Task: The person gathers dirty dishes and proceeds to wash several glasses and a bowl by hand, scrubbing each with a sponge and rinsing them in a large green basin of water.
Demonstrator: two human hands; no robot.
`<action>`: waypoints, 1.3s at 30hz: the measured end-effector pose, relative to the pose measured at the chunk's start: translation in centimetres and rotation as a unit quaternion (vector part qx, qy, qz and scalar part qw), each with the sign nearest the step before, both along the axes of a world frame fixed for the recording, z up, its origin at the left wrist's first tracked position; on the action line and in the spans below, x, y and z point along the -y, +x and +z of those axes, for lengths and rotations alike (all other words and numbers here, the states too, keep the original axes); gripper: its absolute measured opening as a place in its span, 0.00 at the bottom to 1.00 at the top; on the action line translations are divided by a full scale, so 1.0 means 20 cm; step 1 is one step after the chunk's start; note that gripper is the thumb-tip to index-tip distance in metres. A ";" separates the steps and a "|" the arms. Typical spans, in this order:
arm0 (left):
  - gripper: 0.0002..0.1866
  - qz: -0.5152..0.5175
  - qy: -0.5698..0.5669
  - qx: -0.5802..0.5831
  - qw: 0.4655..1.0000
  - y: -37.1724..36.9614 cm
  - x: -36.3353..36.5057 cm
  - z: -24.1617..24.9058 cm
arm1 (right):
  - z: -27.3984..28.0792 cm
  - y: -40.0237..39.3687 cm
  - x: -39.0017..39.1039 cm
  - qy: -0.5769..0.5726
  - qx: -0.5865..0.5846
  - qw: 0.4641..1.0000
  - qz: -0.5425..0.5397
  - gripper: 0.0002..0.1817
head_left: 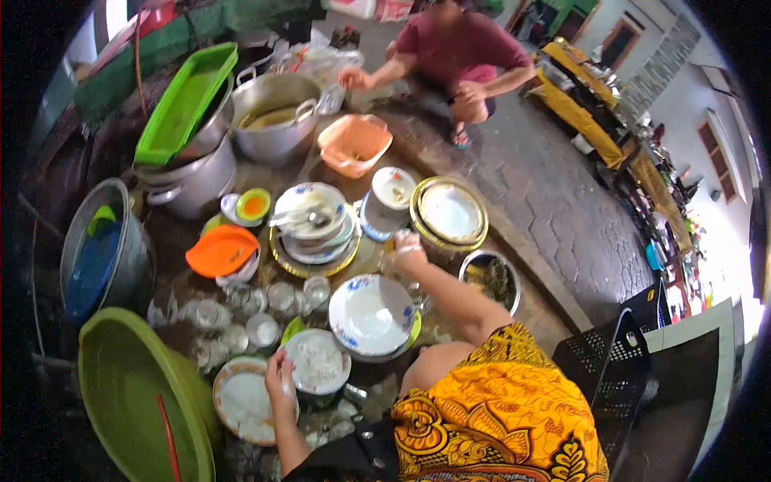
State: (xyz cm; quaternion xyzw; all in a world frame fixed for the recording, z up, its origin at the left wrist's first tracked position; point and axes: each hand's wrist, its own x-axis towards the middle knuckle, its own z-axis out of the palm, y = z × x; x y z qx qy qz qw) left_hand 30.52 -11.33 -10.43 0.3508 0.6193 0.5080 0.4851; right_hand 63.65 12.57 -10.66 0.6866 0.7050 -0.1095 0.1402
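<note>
My left hand [279,377], fingers loosely bent and apart, is at the left rim of a white bowl with suds [319,361]. Under that hand lies a plate with a brown-patterned rim [245,402]. My right hand [408,251] reaches forward, its fingers closed, with a small yellowish patch at them that I cannot make out. Close to it are a gold-rimmed stack of plates [451,213] and a small white bowl [393,189]. A large blue-flowered bowl [371,313] sits between my hands. Left of it, spoons [309,217] lie on stacked plates [317,249].
A big green tub [132,402] stands at left, below a grey bucket [104,241]. Large pots [273,120], a green tray [189,104] and a peach basin [353,145] are farther back. Several glasses [281,297] stand on the floor. A person [466,56] squats opposite.
</note>
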 end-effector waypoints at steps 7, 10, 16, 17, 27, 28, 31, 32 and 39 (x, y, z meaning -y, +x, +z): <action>0.14 -0.028 0.012 -0.014 0.999 -0.03 0.00 -0.15 | -0.42 0.05 -0.14 0.269 0.023 0.955 0.119 0.21; 0.13 -0.039 0.010 -0.032 0.999 -0.02 -0.01 -0.10 | -0.22 -0.05 -0.12 0.095 -0.072 0.989 -0.089 0.12; 0.13 -0.047 -0.020 -0.057 0.997 -0.03 -0.01 -0.07 | -0.17 -0.06 -0.14 0.029 -0.040 0.996 -0.075 0.12; 0.13 -0.048 -0.023 -0.059 0.997 -0.03 -0.01 -0.07 | -0.19 -0.05 -0.15 0.035 -0.027 0.997 -0.064 0.12; 0.14 -0.037 0.019 0.012 0.999 0.02 -0.01 -0.04 | -0.08 -0.05 -0.06 0.222 -0.074 0.967 0.100 0.08; 0.15 -0.041 0.023 0.031 0.998 0.02 -0.01 -0.05 | 0.03 -0.09 -0.01 0.223 -0.069 0.967 0.103 0.08; 0.16 -0.033 0.011 0.142 0.989 0.04 -0.01 -0.08 | 0.15 -0.22 0.12 0.269 -0.113 0.897 0.331 0.09; 0.17 -0.028 -0.005 0.227 0.973 0.05 -0.01 -0.09 | 0.07 -0.25 0.13 0.338 -0.207 0.840 0.370 0.10; 0.33 0.010 0.134 0.349 0.928 0.10 0.07 0.44 | 0.90 -0.82 0.56 -0.109 -0.447 0.855 0.238 0.16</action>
